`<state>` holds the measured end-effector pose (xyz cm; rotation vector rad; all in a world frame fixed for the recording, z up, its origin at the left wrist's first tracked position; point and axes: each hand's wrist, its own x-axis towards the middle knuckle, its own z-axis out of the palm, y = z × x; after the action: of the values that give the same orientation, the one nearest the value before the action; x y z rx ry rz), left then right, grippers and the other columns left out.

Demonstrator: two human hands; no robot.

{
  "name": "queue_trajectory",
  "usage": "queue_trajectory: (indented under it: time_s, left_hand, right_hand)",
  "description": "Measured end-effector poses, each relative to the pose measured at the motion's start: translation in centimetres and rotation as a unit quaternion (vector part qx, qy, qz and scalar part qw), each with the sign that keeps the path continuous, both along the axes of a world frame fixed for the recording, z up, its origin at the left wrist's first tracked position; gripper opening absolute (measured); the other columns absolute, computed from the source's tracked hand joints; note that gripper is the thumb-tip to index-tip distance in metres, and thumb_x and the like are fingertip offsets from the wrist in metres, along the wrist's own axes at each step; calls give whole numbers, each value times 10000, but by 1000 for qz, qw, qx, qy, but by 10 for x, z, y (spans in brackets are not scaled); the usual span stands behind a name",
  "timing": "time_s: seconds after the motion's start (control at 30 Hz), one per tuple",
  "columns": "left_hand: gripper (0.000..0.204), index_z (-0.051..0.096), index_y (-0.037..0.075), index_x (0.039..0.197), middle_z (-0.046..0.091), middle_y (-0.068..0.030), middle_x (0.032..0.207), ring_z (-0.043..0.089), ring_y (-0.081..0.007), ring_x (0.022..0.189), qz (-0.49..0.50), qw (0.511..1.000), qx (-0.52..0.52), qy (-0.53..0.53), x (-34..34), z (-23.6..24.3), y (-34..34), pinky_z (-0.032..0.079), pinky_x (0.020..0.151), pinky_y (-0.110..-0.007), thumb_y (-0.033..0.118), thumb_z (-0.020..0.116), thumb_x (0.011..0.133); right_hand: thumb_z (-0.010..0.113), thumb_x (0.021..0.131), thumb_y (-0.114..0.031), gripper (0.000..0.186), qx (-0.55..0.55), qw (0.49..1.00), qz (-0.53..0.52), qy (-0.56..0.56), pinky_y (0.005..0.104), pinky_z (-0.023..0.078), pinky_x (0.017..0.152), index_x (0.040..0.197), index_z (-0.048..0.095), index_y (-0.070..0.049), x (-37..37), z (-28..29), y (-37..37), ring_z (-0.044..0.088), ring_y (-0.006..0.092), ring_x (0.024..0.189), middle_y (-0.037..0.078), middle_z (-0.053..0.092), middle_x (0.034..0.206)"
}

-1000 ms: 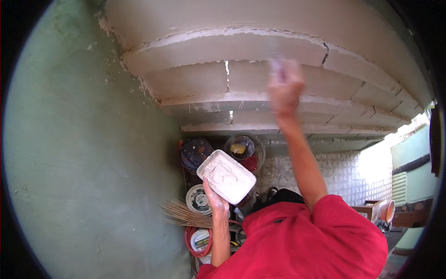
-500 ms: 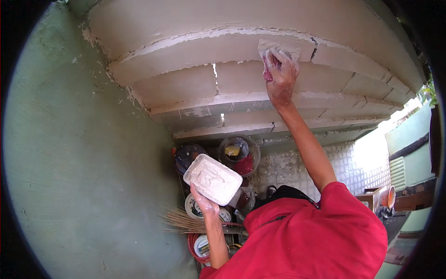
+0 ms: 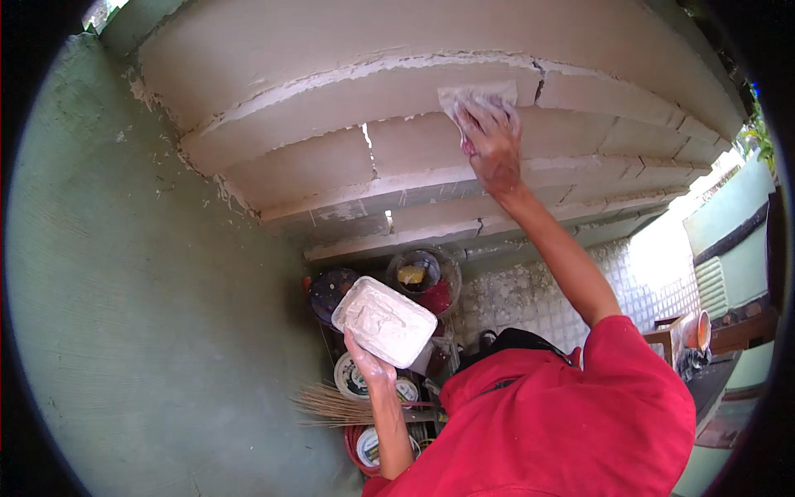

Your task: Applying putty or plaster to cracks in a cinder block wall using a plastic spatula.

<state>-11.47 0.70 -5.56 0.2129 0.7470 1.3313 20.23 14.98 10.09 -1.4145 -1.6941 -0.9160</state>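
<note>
My left hand [image 3: 368,360] holds a rectangular tub [image 3: 383,320] of white paste from below. My right hand [image 3: 495,153], smeared with white, grips a wide, flat putty scraper [image 3: 476,92] by what looks like a reddish handle, mostly hidden by my fingers. The scraper's blade lies against the pale block surface [image 3: 290,161], just below a ridged seam of white filler and left of a dark vertical crack.
A green wall [image 3: 149,290] rises on my left. Below are a dark bucket [image 3: 325,300], a clear bucket [image 3: 451,277] with a yellow sponge, round containers, straw bristles [image 3: 327,402] and a red hose. A tiled floor [image 3: 538,290] and an orange container [image 3: 698,331] are at the right.
My right hand was blurred a second ago; it has since moved slightly left, with the scraper against the blocks. The view has shifted a little. The tub stays in my left hand.
</note>
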Motion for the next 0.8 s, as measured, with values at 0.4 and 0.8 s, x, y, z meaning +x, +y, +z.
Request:
queue_trajectory:
  time_s: [0.4,0.8]
  left_hand:
    - [686,341,87,1468,440,-121,1457,482,-317,1293,-15,1000,4,1,0,-11,2,430,1061,-459,540,418,959]
    - [683,347,88,1464,442,-118,1455,477,-310,1297,-11,1000,10,12,-2,-8,-4,423,1066,-446,543,419,960]
  right_hand:
    - [732,686,-71,557,22,999,-4,-37,540,280,1091,1235,648,-122,-15,26,8,527,249,1234,45,608,1315]
    - [702,696,-36,507,41,998,43,3,539,279,1135,1201,661,-60,-61,58,-3,573,292,1212,103,655,1232]
